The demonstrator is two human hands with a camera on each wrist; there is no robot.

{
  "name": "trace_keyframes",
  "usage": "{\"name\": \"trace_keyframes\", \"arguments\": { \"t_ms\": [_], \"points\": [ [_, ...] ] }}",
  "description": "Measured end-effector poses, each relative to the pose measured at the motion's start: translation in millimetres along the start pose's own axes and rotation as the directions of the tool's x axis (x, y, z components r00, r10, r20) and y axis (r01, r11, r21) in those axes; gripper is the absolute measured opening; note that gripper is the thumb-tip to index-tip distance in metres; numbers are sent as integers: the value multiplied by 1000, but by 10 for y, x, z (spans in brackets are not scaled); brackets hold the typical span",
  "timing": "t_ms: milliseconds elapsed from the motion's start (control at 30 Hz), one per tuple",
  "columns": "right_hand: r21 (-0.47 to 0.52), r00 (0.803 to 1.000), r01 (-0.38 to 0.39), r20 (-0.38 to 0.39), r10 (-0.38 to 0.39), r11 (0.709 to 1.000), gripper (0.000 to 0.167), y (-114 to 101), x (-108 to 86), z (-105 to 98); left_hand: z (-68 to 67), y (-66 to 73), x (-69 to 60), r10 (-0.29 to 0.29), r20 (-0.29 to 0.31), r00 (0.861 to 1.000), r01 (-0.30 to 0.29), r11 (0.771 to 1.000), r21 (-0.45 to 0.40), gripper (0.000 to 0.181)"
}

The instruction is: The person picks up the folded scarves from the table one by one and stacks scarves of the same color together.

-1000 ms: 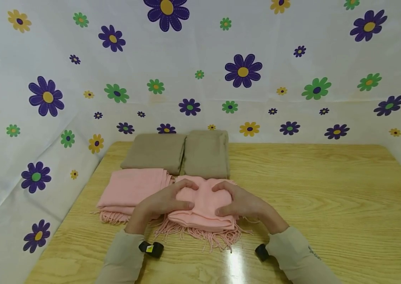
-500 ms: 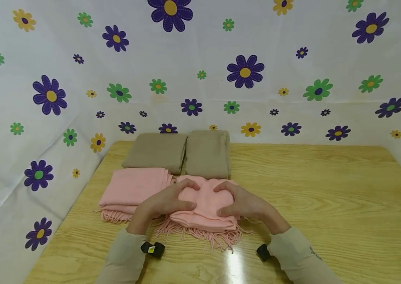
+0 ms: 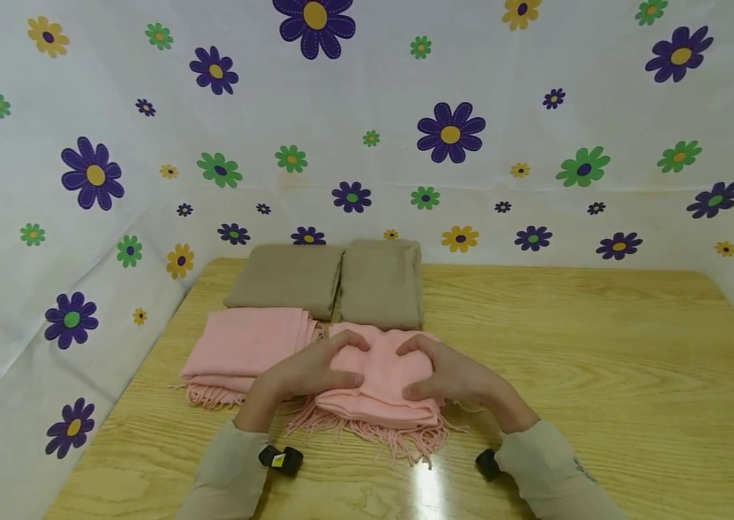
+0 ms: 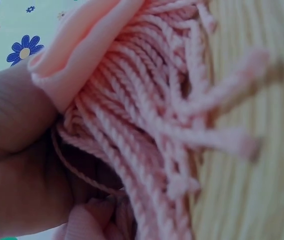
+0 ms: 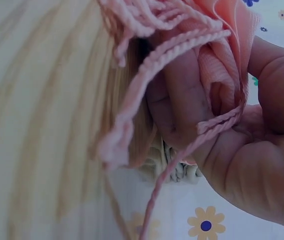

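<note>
A folded pink fringed scarf (image 3: 383, 368) lies at the front of the group of cloths, held at both sides. My left hand (image 3: 315, 367) grips its left side, thumb and index finger on top. Opposite it, my right hand (image 3: 454, 372) grips the right side in the same way. Twisted tassels (image 4: 131, 100) spill past the left hand in the left wrist view. In the right wrist view, the fingers of the right hand (image 5: 262, 150) reach under the folded edge, with a few tassels across them. The other fingers are hidden in the head view.
Another folded pink scarf (image 3: 246, 347) lies to the left. Behind stand two folded tan cloths (image 3: 285, 278), side by side. The wooden table (image 3: 568, 375) extends to the right. White flowered fabric (image 3: 373, 94) walls the back and sides.
Both hands have shifted very slightly to the right together with the gripped pink scarf. The view has moved a little too. The grip looks the same.
</note>
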State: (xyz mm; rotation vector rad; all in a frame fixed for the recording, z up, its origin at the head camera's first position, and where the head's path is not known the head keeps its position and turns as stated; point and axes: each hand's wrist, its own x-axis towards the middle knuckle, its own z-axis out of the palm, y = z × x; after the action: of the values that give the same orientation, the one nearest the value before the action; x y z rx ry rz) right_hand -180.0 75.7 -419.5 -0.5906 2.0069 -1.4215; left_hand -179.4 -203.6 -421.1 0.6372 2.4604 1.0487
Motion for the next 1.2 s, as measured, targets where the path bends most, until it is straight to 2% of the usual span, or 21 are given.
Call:
{"name": "trace_keyframes", "arguments": {
  "t_ms": [767,1033,1200],
  "points": [
    [-18,1000,21,23,-20,1000,52,20,-73,-93,33,41,43,84,23,996,-86,993,81,47],
    [-39,999,30,17,-29,999,52,21,-92,-154,40,107,68,103,1,995,-103,989,106,48],
    [-68,1000,28,-1,-28,997,51,58,-123,-180,85,126,96,90,1,996,-90,987,134,48]
  ]
}}
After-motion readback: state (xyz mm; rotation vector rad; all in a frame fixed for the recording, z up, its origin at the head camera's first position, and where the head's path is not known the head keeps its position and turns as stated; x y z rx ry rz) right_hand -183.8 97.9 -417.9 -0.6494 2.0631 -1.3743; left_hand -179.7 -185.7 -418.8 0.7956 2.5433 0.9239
